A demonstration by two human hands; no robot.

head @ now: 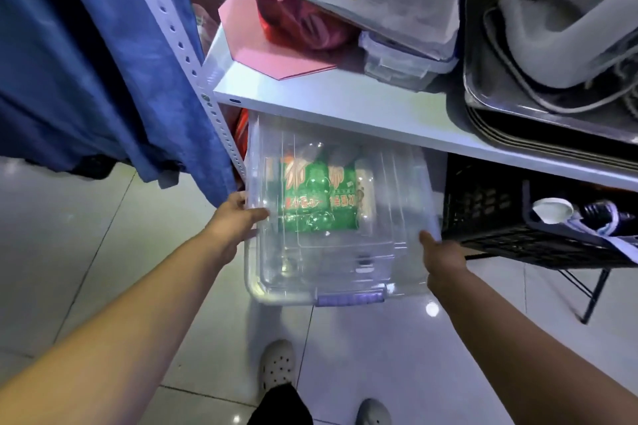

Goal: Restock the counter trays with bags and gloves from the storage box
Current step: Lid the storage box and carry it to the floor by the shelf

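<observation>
A clear plastic storage box with a lid and a pale purple latch sits half under a white shelf, held above the tiled floor. A green printed packet shows through the lid. My left hand grips the box's left side. My right hand grips its right side. The box's far end is hidden under the shelf.
A black crate with a white cup and cloth stands to the right under the shelf. On the shelf lie a pink sheet, a red bag, a small clear container and stacked metal trays. Blue cloth hangs at the left.
</observation>
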